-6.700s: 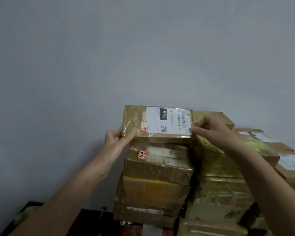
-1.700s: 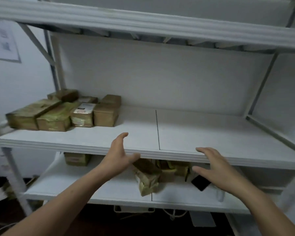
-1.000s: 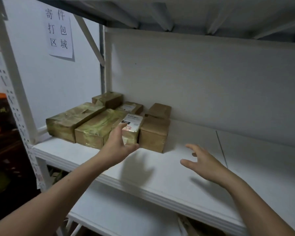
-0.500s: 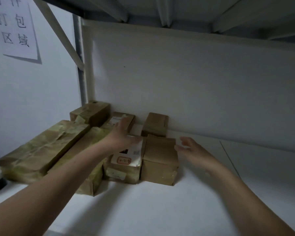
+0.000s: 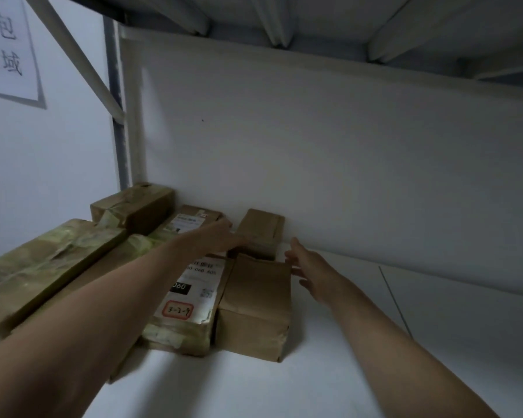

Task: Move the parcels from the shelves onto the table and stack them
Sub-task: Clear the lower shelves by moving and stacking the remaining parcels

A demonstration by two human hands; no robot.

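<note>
Several brown parcels lie at the left end of a white shelf (image 5: 329, 372). A small plain parcel (image 5: 263, 229) stands against the back wall, and a larger plain parcel (image 5: 255, 306) lies in front of it. Beside that is a taped parcel with a white label (image 5: 191, 300). My left hand (image 5: 221, 236) reaches over the labelled parcel, its fingers straight and touching the small back parcel's left side. My right hand (image 5: 307, 267) hovers open at the right of the two plain parcels, fingers spread, holding nothing.
Two long taped parcels (image 5: 43, 267) lie at the far left, with a squarish parcel (image 5: 136, 206) and another labelled one (image 5: 194, 220) behind. The upper shelf (image 5: 314, 22) hangs low overhead. A paper sign (image 5: 6, 46) is on the left wall. Bare shelf board extends to the right.
Both hands have reached further back along the shelf: the left from the labelled parcel to the small rear parcel, the right up beside the plain parcels. The camera has moved closer.
</note>
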